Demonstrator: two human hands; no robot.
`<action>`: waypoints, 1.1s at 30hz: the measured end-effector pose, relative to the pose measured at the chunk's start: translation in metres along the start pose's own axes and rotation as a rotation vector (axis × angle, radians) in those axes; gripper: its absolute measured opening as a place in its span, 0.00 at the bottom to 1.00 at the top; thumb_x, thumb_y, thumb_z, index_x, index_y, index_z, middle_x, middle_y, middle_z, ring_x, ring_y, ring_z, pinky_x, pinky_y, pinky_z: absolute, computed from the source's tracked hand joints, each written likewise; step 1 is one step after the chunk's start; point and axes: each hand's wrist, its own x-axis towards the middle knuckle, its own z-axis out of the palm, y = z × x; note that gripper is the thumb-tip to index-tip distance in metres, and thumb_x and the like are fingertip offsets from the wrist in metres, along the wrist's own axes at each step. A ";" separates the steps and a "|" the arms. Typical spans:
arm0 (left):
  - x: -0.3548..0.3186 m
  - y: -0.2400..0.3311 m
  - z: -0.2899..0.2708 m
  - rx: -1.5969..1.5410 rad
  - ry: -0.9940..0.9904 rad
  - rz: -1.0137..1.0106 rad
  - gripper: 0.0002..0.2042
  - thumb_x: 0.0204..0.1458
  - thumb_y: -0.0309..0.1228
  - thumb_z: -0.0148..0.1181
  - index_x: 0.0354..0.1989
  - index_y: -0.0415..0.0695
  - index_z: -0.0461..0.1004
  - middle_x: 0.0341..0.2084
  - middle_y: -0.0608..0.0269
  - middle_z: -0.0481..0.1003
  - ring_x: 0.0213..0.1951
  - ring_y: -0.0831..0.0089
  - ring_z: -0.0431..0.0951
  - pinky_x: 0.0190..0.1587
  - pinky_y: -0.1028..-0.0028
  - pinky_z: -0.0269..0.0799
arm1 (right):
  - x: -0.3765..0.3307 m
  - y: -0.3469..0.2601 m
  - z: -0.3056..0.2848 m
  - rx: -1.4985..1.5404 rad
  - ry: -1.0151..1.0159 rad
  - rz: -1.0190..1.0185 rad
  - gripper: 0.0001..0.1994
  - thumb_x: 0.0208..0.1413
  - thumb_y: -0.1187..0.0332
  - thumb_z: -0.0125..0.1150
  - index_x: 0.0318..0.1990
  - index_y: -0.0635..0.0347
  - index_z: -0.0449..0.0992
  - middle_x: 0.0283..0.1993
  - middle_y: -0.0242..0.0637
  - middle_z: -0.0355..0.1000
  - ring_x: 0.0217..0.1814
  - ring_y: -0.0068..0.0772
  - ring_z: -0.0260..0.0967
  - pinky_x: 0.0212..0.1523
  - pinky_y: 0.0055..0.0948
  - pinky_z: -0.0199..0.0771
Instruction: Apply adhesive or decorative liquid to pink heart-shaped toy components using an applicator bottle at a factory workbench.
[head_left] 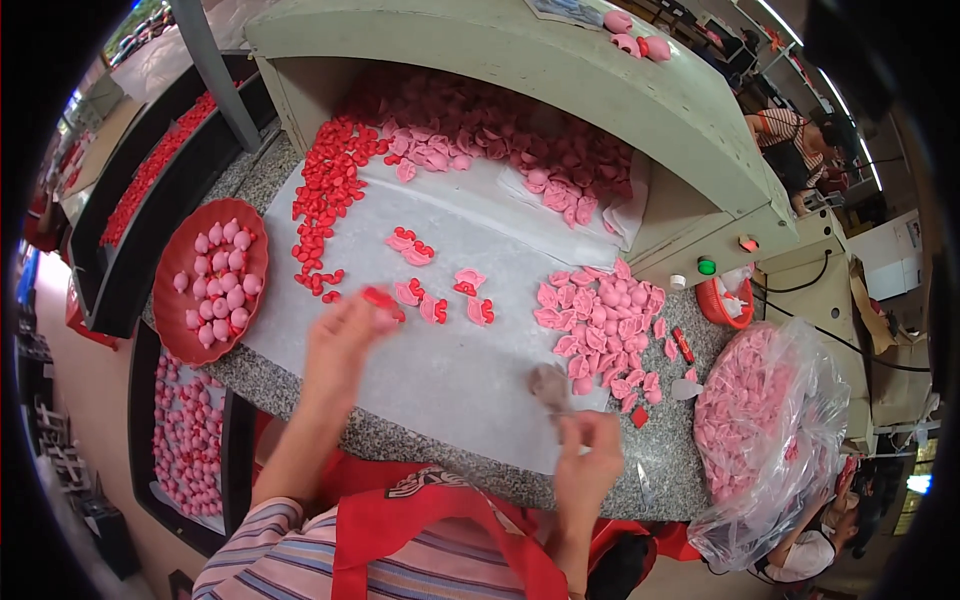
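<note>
My left hand [340, 335] is raised over the white sheet [430, 375], pinching a small pink piece with a red part [382, 300]; motion smears it. My right hand [588, 455], near the sheet's front right, has its fingers closed on a blurred grey-brown thing [548, 385] whose kind I cannot make out. Between the hands and the cabinet lie several pink shell pieces with red parts [410, 246]. Loose red pieces [325, 185] spread along the sheet's left side. A heap of pink shell pieces [605, 320] lies to the right.
At the left are a red bowl [172, 325] of round pink pieces and black trays [140, 440]. A grey-green cabinet [500, 50] with more pieces inside stands behind. Beyond the pink heap are a clear plastic bag [815, 400], a red basket [708, 300] and a red marker-like stick [683, 345].
</note>
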 end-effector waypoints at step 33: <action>-0.008 -0.050 0.081 -0.165 -0.408 -0.590 0.19 0.51 0.26 0.52 0.52 0.36 0.62 0.44 0.53 0.70 0.44 0.67 0.73 0.45 0.72 0.72 | 0.037 0.000 -0.003 0.096 0.009 -0.167 0.26 0.35 0.71 0.69 0.46 0.62 0.67 0.43 0.37 0.68 0.43 0.34 0.66 0.38 0.29 0.68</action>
